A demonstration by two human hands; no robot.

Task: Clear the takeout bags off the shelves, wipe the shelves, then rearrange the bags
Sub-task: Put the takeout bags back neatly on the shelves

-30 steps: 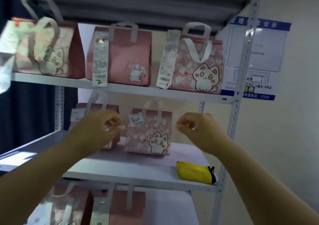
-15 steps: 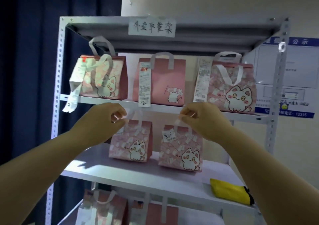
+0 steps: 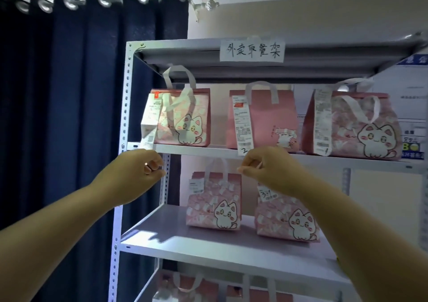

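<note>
Three upper-shelf bags, two middle-shelf bags

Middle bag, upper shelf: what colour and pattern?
Middle bag: plain pink, one small white cat print low right. Head view.

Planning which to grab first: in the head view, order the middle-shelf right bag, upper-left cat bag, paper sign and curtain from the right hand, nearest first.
1. Middle-shelf right bag, just under the right hand.
2. Upper-left cat bag, up and left.
3. Paper sign, top of rack.
4. Curtain, far left.
</note>
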